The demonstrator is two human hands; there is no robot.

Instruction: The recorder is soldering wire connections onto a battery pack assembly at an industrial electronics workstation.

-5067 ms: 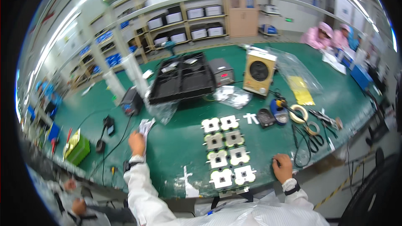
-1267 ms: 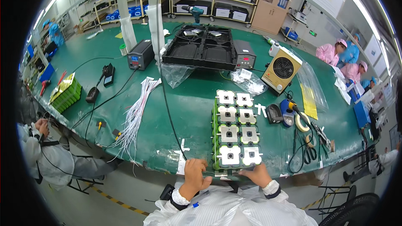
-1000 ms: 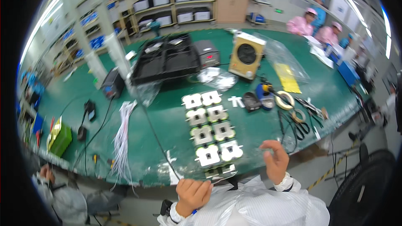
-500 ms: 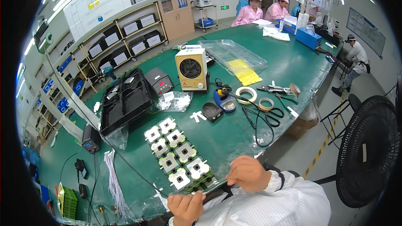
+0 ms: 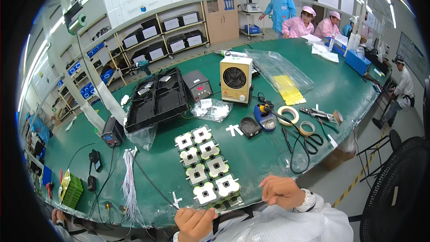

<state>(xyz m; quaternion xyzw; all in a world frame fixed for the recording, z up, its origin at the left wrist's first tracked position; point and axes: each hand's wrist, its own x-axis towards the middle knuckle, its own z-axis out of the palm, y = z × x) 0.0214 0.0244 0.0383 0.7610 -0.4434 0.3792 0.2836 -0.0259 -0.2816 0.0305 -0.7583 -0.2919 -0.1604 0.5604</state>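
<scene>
A battery pack [image 5: 208,166] of several green-wrapped cells, topped with white square pieces with dark centres, lies at the table's front edge before me. My left hand [image 5: 195,224] is closed, its thumb and finger pressed together just below the pack's near left corner; whatever it may hold is hidden. My right hand [image 5: 282,192] hovers to the right of the pack, apart from it, over the table edge. Its fingers are curled in, and I cannot make out anything between them. A dark cable [image 5: 154,187] runs across the table toward my left hand.
Beyond the pack are white strips [image 5: 234,130], a soldering iron stand [image 5: 265,118], tape rolls [image 5: 288,115], scissors [image 5: 312,143], an ionizing fan [image 5: 236,80] and a black tray [image 5: 157,101]. White wires [image 5: 130,183] lie left. A co-worker's hand [image 5: 58,216] shows lower left.
The view has swung left, so the table things appear further right. My right hand has shifted a little away from the pack; my left hand stays by its near corner.
</scene>
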